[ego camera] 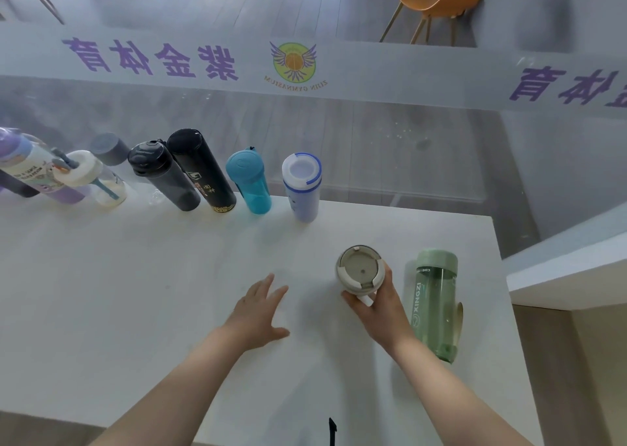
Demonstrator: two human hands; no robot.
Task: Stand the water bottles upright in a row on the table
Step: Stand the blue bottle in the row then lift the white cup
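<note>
**White tabletop, two bottles not yet in the row**

White table (101, 293) carries a row of upright bottles along its far edge, beside a glass wall; the row's right end is the pale blue-and-white bottle (303, 187), next to the teal bottle (250, 181). Nearer, the green bottle (435, 305) lies on its side close to the table's right edge, and a careless nudge could roll it off. The right hand (380, 305) grips the beige-lidded bottle (361, 271) from the near side, just beside the green one; I judge a swinging wrist might knock it. The left hand (259, 310) hovers spread, holding nothing. Setting the beige bottle down too close could topple the row's end.
</note>
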